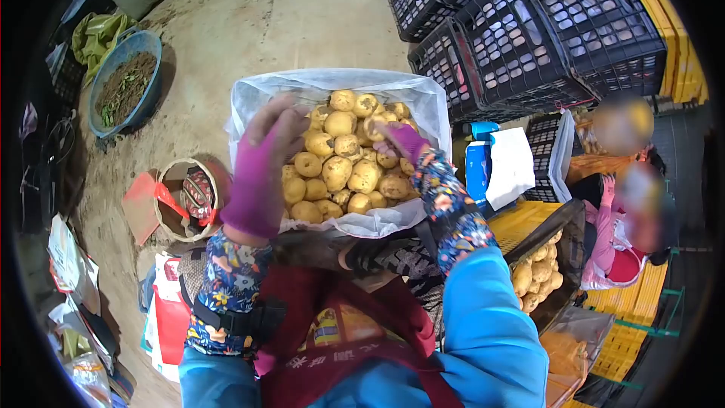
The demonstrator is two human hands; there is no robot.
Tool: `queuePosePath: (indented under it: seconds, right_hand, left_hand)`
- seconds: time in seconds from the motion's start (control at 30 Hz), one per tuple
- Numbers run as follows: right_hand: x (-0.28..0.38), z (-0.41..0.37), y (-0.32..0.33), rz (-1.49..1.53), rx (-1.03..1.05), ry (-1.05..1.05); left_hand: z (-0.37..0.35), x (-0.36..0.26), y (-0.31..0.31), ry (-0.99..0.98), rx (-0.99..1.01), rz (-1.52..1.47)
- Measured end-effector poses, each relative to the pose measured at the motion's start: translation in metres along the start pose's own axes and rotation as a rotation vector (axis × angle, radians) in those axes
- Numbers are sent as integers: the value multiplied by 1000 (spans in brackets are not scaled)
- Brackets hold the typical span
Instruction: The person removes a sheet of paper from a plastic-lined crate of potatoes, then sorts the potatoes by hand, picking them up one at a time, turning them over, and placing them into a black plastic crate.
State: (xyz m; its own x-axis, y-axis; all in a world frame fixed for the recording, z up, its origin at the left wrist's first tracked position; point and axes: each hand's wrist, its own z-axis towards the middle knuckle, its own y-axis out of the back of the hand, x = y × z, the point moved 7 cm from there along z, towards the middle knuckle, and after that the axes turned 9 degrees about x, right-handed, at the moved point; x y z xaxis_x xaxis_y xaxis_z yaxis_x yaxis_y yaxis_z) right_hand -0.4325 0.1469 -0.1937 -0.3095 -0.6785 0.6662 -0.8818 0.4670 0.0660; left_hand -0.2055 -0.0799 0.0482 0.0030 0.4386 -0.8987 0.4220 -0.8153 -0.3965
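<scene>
A crate (343,228) lined with a white sheet stands in front of me, filled with round yellow potatoes (337,172), some with dirt on them. My left hand (264,155), in a purple fingerless glove, hovers at the crate's left side. Its fingers are blurred but look stretched out and apart, with nothing visible in them. Over the right part of the pile, my right hand (400,142), gloved the same way, has its fingers curled around a potato (374,128). The palm side of that hand is hidden.
Stacked black crates (513,45) hold wrapped round produce at the upper right. A blue tub (155,57) of soil and a bucket (215,181) stand left. Near my right elbow is another potato crate (575,257). Two people (604,234) sit at the far right.
</scene>
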Motion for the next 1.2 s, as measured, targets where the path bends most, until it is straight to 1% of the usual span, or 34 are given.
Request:
queuePosePath:
  seconds: [0.07,0.13,0.17,0.23,0.3,0.33,0.37,0.4,0.5,0.53,0.63,0.7,0.73,0.77,0.83,0.87,0.93,0.97,1.0,1.03,1.1,1.13,1.17,1.2]
  right_hand:
    - [62,-83,-39,274,-30,97]
    - [95,-122,-76,187,76,208]
    - [108,-138,-95,142,127,268]
    - [138,-170,-128,-144,53,535]
    - [147,-185,-138,-81,81,578]
    - [139,-170,-124,-87,33,538]
    - [129,-164,-110,42,18,499]
    - [127,-165,-101,175,-2,464]
    - [92,-117,-40,221,-360,343]
    - [75,-94,-32,165,-321,364]
    - [76,-58,-60,-410,-294,299]
    - [66,-22,-86,-607,-208,199]
    - [59,-6,-96,-705,-166,150]
    - [54,3,-98,-750,-206,123]
    - [45,19,-97,-844,-292,78]
    - [41,22,-92,-732,-254,200]
    - [44,14,-86,-223,-220,214]
    - [45,8,-81,29,-203,217]
    - [64,-19,-86,141,-92,223]
    - [84,-49,-91,173,-54,254]
    - [119,-98,-99,237,13,330]
    - [129,-113,-102,150,24,328]
    - [139,-126,-103,61,36,326]
    - [144,-135,-103,-59,-28,383]
  left_hand:
    - [0,9,-9,13,61,81]
    - [4,50,-15,-92,62,225]
    - [4,59,-20,-149,64,299]
    - [-2,59,-34,-28,103,108]
    - [-10,51,-42,20,119,-37]
    - [-13,43,-41,6,113,-86]
    - [-16,34,-40,-9,105,-136]
    - [-21,23,-37,-43,97,-50]
    - [-16,8,-18,-33,79,-110]
    - [-17,3,-12,-89,31,-18]
    - [-14,-3,-2,-68,-15,10]
    - [-6,-4,5,-231,22,214]
    - [-4,-6,6,-258,39,249]
    - [-2,-7,7,-285,55,282]
    - [1,-14,2,-239,79,213]
    - [3,-11,4,-203,66,189]
    - [6,0,7,-128,39,140]
    - [7,0,6,-168,30,149]
    - [8,0,3,-203,23,158]
    - [8,3,-1,-237,24,168]
    - [8,12,-9,-394,19,555]
    - [7,20,-14,-476,15,748]
    - [10,36,-18,-468,104,722]
    - [10,43,-25,-460,192,697]
